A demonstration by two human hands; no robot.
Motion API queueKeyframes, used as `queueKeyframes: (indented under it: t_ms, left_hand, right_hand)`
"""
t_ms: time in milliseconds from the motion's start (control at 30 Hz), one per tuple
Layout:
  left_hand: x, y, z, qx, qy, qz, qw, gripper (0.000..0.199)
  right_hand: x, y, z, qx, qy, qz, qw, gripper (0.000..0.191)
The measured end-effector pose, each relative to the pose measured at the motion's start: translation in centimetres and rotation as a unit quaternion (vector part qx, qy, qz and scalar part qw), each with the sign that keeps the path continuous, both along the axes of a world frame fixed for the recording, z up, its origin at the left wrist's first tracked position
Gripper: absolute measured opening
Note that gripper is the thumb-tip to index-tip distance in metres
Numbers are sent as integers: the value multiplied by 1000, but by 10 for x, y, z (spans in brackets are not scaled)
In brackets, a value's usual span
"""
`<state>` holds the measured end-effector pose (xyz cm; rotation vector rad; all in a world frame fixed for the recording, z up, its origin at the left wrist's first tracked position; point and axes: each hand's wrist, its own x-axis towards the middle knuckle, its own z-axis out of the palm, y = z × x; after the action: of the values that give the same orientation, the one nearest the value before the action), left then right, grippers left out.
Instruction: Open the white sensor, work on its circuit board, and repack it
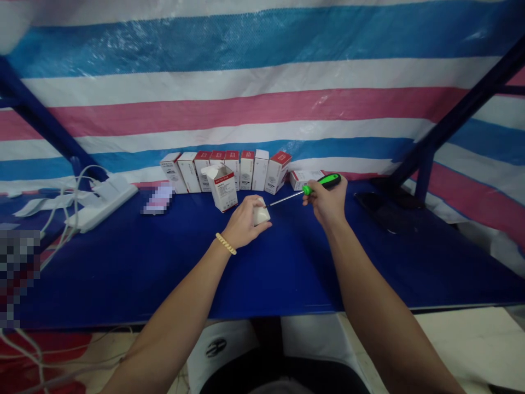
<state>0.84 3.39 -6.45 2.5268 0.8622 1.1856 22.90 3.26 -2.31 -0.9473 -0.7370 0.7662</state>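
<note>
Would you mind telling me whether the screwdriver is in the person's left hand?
No, the right hand grips the green-handled screwdriver, while the left hand holds a small white object.

Glossy woven plastic tarp (262, 109), matt blue tabletop (287, 268), cardboard boxes (223, 186), metal-shafted screwdriver (305, 190)

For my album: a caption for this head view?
Left hand steadies a small white device; right hand holds a green-handled screwdriver.

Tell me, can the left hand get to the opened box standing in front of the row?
Probably yes. The opened box stands just behind and left of the left hand, with bare blue table between them. But that hand already holds a small white object, so it would need to let go first.
</note>
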Motion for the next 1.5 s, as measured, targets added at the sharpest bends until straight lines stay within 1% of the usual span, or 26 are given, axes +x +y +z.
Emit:
queueKeyframes:
  t_ms: [100, 200, 300, 433, 533, 633, 767, 1000, 1100, 1200, 1300, 1400, 1433, 1500]
  left_hand:
    - [0, -1, 2, -28, 9, 24, 999, 61]
    - [0, -3, 4, -46, 23, 38, 998, 66]
    - [0, -3, 6, -37, 25, 31, 999, 63]
    - [0, -4, 6, -3, 20, -1, 1000, 47]
    - [0, -4, 7, -8, 21, -5, 1000, 41]
    - [0, -4, 6, -15, 20, -1, 1000, 42]
    - [0, -4, 5, -6, 4, -1, 1000, 44]
    - [-1, -5, 6, 10, 3, -7, 1000, 37]
    - [-1, -4, 5, 3, -3, -5, 1000, 41]
    - [-1, -5, 4, -22, -5, 12, 1000, 51]
    - [0, -6, 6, -31, 7, 21, 999, 58]
    - [1, -9, 10, -17, 22, 16, 999, 52]
    - [1, -10, 12, -14, 39, 22, 999, 50]
    - [1, -11, 14, -9, 100, 46, 994, 48]
  right_hand:
    - [0, -2, 0, 21, -14, 7, 1000, 63]
    - [0, -2, -1, 29, -19, 12, 999, 65]
    - [0, -1, -2, 29, -19, 8, 999, 64]
    - [2, 2, -3, 12, -16, -6, 1000, 63]
    - [3, 3, -3, 0, -13, -2, 1000, 63]
    - [3, 3, -4, -2, -11, 2, 1000, 64]
    - [3, 4, -5, -5, -3, 4, 1000, 63]
    - [0, 3, -3, -22, 4, 12, 1000, 63]
    - [0, 3, -2, -27, 16, 15, 999, 62]
    - [0, 2, -1, -23, 23, 24, 999, 59]
    - [0, 2, 0, -19, 24, 29, 999, 57]
    - [-1, 1, 1, -19, 24, 34, 999, 57]
    - [-1, 1, 2, -18, 25, 35, 999, 57]
    - [0, 1, 2, -17, 27, 37, 999, 57]
